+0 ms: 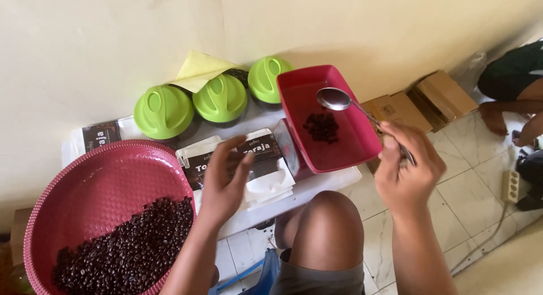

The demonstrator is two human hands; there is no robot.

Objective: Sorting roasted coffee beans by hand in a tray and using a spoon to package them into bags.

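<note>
Spoon over the red tray, pouch under the other hand

On the tabletop (317, 187), the red tray (362, 139) holds coffee beans (322, 127); the right hand (407, 170), its grip clamped on the spoon (339, 100), holds the bowl above them. The left hand (223, 184), fingers apart, rests on the pouch (266, 165).

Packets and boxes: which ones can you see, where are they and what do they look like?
White pouch with dark label: table middle, flat, under the left hand.
Dark label card: table's far left, small black rectangle behind the pink basket.
Cardboard boxes: floor at right by the wall, brown, flattened.
Yellow sheet: behind the green lids, against the wall.
</note>
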